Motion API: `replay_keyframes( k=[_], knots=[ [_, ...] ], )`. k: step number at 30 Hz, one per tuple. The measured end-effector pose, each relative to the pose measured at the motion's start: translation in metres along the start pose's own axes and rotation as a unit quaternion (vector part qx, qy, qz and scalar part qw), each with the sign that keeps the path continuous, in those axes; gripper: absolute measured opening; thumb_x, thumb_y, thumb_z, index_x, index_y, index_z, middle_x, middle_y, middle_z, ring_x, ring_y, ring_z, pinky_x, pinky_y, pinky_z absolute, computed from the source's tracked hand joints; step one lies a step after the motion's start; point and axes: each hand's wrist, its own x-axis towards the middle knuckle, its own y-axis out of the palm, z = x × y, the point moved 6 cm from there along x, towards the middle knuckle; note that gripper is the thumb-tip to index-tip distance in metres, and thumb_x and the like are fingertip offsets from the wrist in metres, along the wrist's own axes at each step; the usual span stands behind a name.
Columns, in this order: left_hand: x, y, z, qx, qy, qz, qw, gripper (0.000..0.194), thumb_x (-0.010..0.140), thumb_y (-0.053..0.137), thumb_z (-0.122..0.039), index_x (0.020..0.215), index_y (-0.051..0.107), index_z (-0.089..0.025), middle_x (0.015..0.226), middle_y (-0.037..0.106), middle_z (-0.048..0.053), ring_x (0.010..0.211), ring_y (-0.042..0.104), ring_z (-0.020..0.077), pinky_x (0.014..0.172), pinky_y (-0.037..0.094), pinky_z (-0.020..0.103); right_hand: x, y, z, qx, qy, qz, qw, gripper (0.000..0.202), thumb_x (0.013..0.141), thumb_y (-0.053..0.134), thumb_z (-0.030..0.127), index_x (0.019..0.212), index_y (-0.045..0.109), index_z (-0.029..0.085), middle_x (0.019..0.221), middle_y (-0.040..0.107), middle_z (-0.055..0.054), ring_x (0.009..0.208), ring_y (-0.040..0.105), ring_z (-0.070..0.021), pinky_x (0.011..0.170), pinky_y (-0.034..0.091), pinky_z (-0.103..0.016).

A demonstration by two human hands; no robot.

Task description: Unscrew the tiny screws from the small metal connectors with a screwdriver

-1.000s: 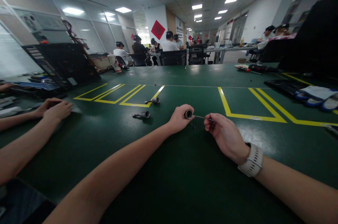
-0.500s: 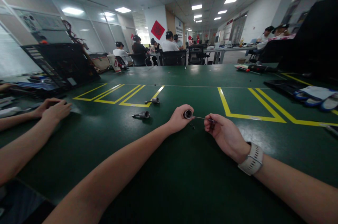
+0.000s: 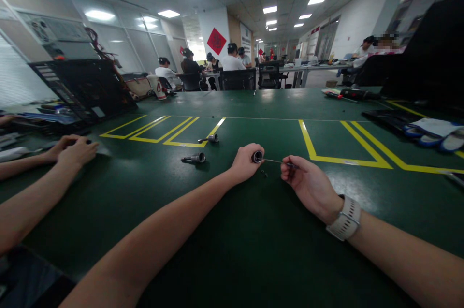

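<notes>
My left hand (image 3: pixel 246 163) is closed round a cup-shaped metal part (image 3: pixel 257 156), its round open mouth facing me and to the right. My right hand (image 3: pixel 306 180), with a pale watch strap at the wrist, pinches a slim metal tool (image 3: pixel 273 161). The tool's thin tip reaches the mouth of the part; how deep it goes I cannot tell. Just below lie a few tiny dark pieces (image 3: pixel 264 174) on the green table (image 3: pixel 232 259). Two similar metal parts with narrow shafts, one nearer (image 3: pixel 197 157) and one farther (image 3: pixel 212 138), lie to the left.
At the left, another person's hands (image 3: pixel 78 151) work over the same table. Yellow tape outlines (image 3: pixel 348 162) mark its surface. White and blue gloves (image 3: pixel 435 131) lie at the right, tools (image 3: pixel 348 94) at the far right. People sit at desks behind.
My hands stay almost in place, the part and the slim tool shifting only very slightly. The neighbouring person's fingers have moved a little.
</notes>
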Motion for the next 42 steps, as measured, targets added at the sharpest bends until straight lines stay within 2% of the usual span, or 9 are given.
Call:
replay_keyframes(
  k=[13, 19, 28, 34, 42],
  knots=[
    [-0.001, -0.002, 0.004, 0.055, -0.047, -0.003, 0.997, 0.007, 0.070, 0.058, -0.011, 0.073, 0.057, -0.016, 0.073, 0.057, -0.001, 0.070, 0.052, 0.0131, 0.066, 0.039, 0.025, 0.002, -0.004, 0.000, 0.002, -0.006, -0.018, 1.000, 0.013, 0.074, 0.060, 0.024, 0.065, 0.063, 0.015, 0.059, 0.058, 0.000, 0.057, 0.049, -0.0113, 0.056, 0.038, -0.025],
    [-0.003, -0.007, 0.011, 0.071, -0.093, -0.036, 0.993, 0.006, 0.071, 0.059, -0.013, 0.074, 0.056, -0.017, 0.075, 0.057, -0.001, 0.072, 0.053, 0.0136, 0.067, 0.040, 0.027, -0.001, -0.007, 0.006, -0.062, -0.066, -0.051, 0.995, 0.012, 0.069, 0.062, 0.026, 0.061, 0.061, 0.016, 0.056, 0.055, 0.000, 0.055, 0.047, -0.0119, 0.051, 0.034, -0.026],
    [-0.002, -0.003, 0.009, 0.062, -0.069, -0.032, 0.995, 0.009, 0.070, 0.062, -0.014, 0.075, 0.055, -0.018, 0.077, 0.058, -0.002, 0.072, 0.053, 0.0133, 0.067, 0.041, 0.026, -0.005, -0.003, 0.006, -0.238, -0.106, -0.034, 0.965, 0.015, 0.072, 0.056, 0.029, 0.063, 0.060, 0.017, 0.055, 0.056, 0.000, 0.054, 0.046, -0.0120, 0.051, 0.031, -0.027],
    [-0.001, 0.000, 0.002, 0.034, -0.027, -0.006, 0.999, 0.009, 0.069, 0.062, -0.016, 0.075, 0.055, -0.017, 0.076, 0.057, -0.002, 0.072, 0.053, 0.0134, 0.067, 0.040, 0.026, -0.005, -0.001, 0.005, -0.300, -0.117, -0.023, 0.946, 0.018, 0.074, 0.054, 0.029, 0.062, 0.060, 0.017, 0.055, 0.056, 0.000, 0.054, 0.046, -0.0122, 0.052, 0.031, -0.028],
    [-0.002, 0.004, 0.000, 0.026, -0.022, 0.020, 0.999, 0.010, 0.070, 0.062, -0.019, 0.078, 0.056, -0.017, 0.077, 0.058, -0.001, 0.073, 0.054, 0.0136, 0.067, 0.041, 0.026, -0.005, -0.001, 0.006, -0.321, -0.130, -0.028, 0.938, 0.019, 0.075, 0.055, 0.032, 0.064, 0.062, 0.018, 0.058, 0.057, 0.000, 0.056, 0.048, -0.0127, 0.053, 0.033, -0.027]
  ],
)
